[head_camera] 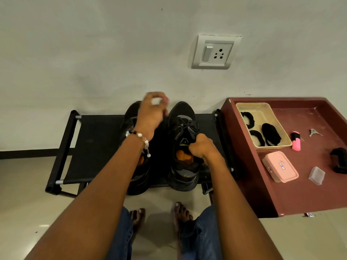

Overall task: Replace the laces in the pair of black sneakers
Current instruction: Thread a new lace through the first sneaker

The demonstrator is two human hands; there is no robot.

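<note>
While the right hand point(201, 147) curls its fingers point(195, 146) around the tongue of the right black mesh sneaker point(185, 147), the raised, blurred left hand point(152, 111) pinches thumb to fingertips; whether it holds a lace I cannot tell. Both sneakers stand side by side on a low black fabric shoe rack point(97, 147) against the wall, the left black sneaker point(137, 173) partly hidden by the arm. Just right stands a maroon tray-topped desk point(308, 194).

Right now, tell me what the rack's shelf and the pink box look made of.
Rack's shelf: looks like black woven fabric, matte, stretched taut between metal tubes with silvery ends. Pink box: likely plastic, smooth with a slight sheen, moulded rim and rounded corners. Neither is certain from this view.
</note>
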